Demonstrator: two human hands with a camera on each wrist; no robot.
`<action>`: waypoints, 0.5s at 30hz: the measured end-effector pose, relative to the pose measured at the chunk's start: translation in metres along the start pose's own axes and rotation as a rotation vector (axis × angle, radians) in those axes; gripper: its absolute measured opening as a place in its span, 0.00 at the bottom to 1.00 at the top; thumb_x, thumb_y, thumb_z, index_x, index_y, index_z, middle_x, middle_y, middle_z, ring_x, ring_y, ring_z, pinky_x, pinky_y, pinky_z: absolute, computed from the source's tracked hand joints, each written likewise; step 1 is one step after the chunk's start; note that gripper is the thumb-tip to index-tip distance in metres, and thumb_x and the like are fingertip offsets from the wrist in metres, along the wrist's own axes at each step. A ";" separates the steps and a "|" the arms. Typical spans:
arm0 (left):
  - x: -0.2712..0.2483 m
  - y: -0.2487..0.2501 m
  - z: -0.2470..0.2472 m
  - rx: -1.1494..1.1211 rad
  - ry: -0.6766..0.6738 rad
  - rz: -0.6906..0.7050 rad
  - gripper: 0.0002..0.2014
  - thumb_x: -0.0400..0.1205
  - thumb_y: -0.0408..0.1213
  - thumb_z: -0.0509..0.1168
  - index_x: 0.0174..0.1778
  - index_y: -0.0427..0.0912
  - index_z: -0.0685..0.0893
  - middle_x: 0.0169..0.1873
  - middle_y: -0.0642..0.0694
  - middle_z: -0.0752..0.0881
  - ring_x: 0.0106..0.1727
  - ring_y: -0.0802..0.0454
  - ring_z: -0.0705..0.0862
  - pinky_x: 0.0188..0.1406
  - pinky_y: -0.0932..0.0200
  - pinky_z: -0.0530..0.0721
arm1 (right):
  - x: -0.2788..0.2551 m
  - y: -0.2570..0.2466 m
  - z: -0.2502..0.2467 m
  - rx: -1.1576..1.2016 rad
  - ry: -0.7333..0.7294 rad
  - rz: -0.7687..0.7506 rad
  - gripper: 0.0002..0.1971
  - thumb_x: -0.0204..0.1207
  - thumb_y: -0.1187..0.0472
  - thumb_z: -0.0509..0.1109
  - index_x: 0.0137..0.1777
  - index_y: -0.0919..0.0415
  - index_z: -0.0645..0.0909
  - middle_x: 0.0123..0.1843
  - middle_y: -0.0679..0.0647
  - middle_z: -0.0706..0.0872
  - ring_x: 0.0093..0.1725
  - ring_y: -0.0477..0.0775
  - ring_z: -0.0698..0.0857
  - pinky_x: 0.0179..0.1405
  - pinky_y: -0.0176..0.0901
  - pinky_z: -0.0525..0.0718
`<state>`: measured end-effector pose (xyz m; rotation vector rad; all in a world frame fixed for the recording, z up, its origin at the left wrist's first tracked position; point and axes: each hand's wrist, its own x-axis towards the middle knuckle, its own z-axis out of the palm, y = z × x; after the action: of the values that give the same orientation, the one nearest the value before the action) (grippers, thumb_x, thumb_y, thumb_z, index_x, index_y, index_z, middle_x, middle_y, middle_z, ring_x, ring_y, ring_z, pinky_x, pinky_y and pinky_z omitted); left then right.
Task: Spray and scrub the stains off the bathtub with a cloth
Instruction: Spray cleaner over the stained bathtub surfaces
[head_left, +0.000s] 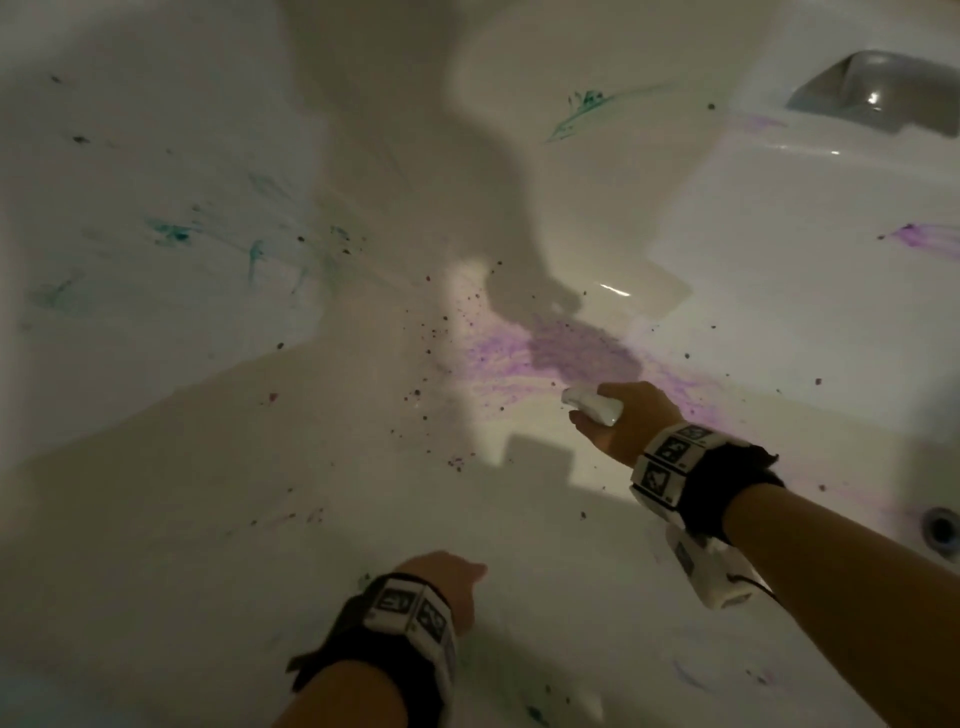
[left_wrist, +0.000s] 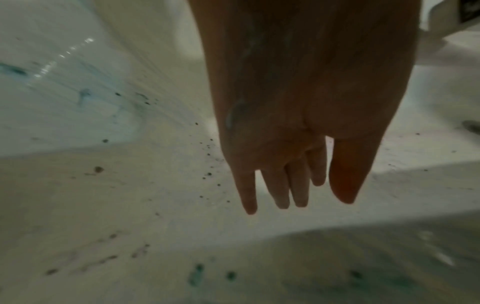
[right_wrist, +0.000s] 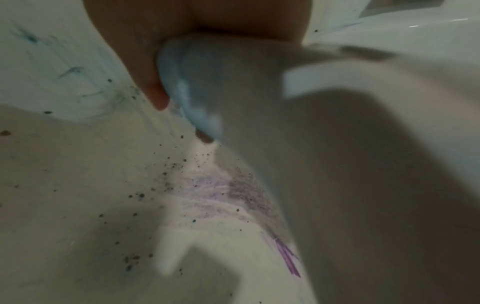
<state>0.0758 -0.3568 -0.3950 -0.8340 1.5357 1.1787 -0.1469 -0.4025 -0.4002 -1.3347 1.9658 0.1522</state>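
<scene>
The white bathtub (head_left: 218, 493) is marked with a purple stain (head_left: 561, 353) on its floor, teal smears (head_left: 171, 234) on the left wall and dark specks around them. My right hand (head_left: 610, 418) grips a white spray bottle (head_left: 592, 405) by its head, nozzle pointing at the purple stain just beyond it. In the right wrist view the spray bottle (right_wrist: 233, 86) fills the middle, with my fingers (right_wrist: 155, 96) curled round it above the purple stain (right_wrist: 221, 191). My left hand (head_left: 447, 577) hovers low over the tub floor, fingers (left_wrist: 283, 193) straight and holding nothing. No cloth is visible.
A metal fitting (head_left: 878, 93) sits in the tub's upper right corner, and a drain (head_left: 940, 530) lies at the right edge. Another teal streak (head_left: 582, 109) and a purple streak (head_left: 924, 236) mark the far wall and right side. My arms cast shadows across the floor.
</scene>
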 end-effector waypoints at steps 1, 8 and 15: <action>0.006 0.010 0.007 0.015 -0.038 0.030 0.30 0.86 0.34 0.53 0.83 0.50 0.50 0.83 0.45 0.52 0.83 0.48 0.53 0.80 0.56 0.51 | 0.000 0.007 -0.001 -0.011 -0.042 0.002 0.15 0.75 0.48 0.69 0.51 0.60 0.82 0.47 0.57 0.85 0.50 0.61 0.84 0.45 0.42 0.79; 0.042 0.046 0.045 0.300 -0.027 0.040 0.21 0.86 0.33 0.52 0.76 0.39 0.71 0.74 0.38 0.72 0.73 0.41 0.72 0.73 0.49 0.70 | -0.013 0.048 -0.003 -0.039 0.021 0.024 0.15 0.76 0.47 0.67 0.46 0.60 0.79 0.40 0.54 0.80 0.43 0.58 0.82 0.38 0.40 0.74; 0.057 0.041 0.050 0.297 0.009 -0.013 0.20 0.86 0.38 0.53 0.75 0.44 0.73 0.72 0.44 0.75 0.71 0.45 0.75 0.73 0.50 0.72 | -0.014 0.072 -0.025 -0.080 0.059 0.114 0.19 0.78 0.47 0.64 0.55 0.63 0.80 0.52 0.61 0.85 0.51 0.62 0.83 0.50 0.46 0.81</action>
<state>0.0373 -0.2950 -0.4410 -0.6498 1.6597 0.9090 -0.2175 -0.3713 -0.3944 -1.2907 2.1067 0.2508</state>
